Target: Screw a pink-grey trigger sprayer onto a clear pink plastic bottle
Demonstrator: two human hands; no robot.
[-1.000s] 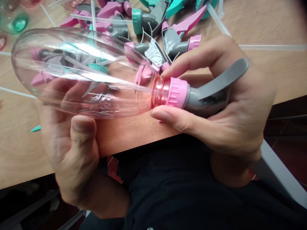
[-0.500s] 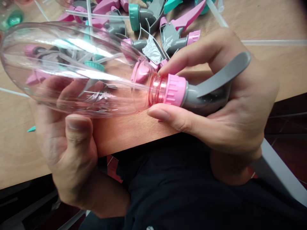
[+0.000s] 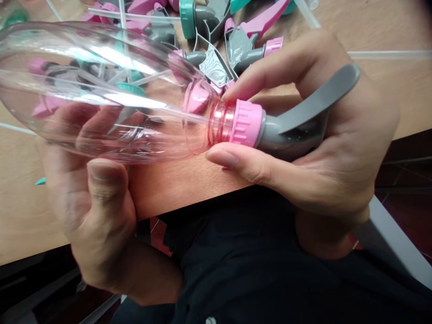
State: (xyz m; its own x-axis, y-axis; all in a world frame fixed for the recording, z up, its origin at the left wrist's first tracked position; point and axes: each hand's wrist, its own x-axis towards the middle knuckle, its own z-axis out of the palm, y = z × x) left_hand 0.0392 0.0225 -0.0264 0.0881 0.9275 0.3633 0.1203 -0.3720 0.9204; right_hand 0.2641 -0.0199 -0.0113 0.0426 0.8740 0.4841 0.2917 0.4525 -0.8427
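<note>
A clear pink spray bottle (image 3: pixel 151 135) lies sideways in the air over the table's near edge. My left hand (image 3: pixel 97 202) supports its body from below, thumb in front and fingers visible through the plastic behind. At the bottle's neck sits a pink ribbed collar (image 3: pixel 248 123), joined to a grey spray head (image 3: pixel 290 135) with a grey lever (image 3: pixel 320 99) sticking up to the right. My right hand (image 3: pixel 324 148) wraps around the spray head, with index finger and thumb tips at the neck beside the collar. The far side of the spray head is hidden in the palm.
Behind the bottle, grey spray heads (image 3: pixel 239 49) with pink or green collars lie heaped on the wooden table (image 3: pixel 27 216). Among them are clear tubes (image 3: pixel 388 55) and a pink trigger (image 3: pixel 266 20). A small green piece (image 3: pixel 40 181) lies at left.
The bottle has shifted slightly left and up at its base end, and the lever a little right and up. Both hands keep their hold.
</note>
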